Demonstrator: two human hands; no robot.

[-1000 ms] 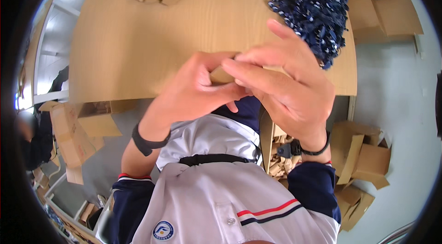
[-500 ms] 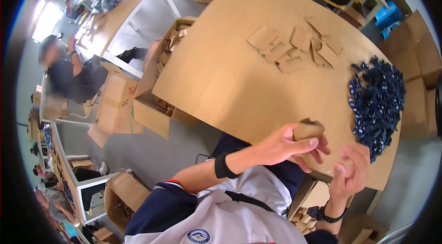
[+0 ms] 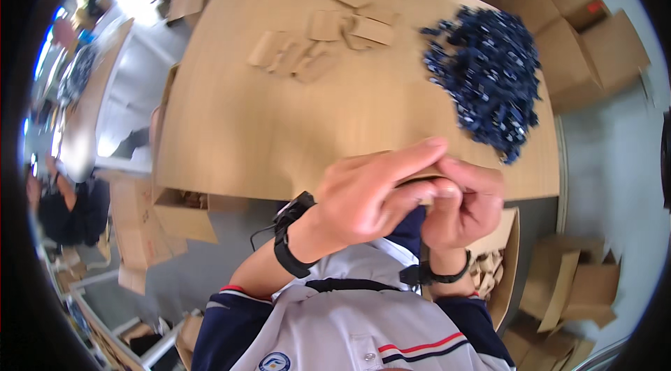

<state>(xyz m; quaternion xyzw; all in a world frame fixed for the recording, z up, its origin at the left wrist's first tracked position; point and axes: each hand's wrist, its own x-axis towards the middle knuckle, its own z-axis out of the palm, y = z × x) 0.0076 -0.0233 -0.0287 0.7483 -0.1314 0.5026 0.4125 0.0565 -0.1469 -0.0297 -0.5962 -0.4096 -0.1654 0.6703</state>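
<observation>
Step in hand: folding. Your left hand [image 3: 363,193] and right hand [image 3: 465,207] both grip a small brown cardboard piece [image 3: 419,182] over the wooden counter [image 3: 279,126] edge. Next, likely press its flaps closed squarely.

Landmark: counter [image 3: 279,126], tan, rounded corners
Open box left: brown cardboard box [image 3: 178,210] against counter's near-left edge, flaps open
Open box right: brown carton [image 3: 504,266] under counter's near-right corner, cardboard pieces inside
Far-right boxes: closed brown cartons [image 3: 594,56] beyond counter's right edge
Floor pile: flattened brown boxes [image 3: 573,294] right of counter's near side
</observation>
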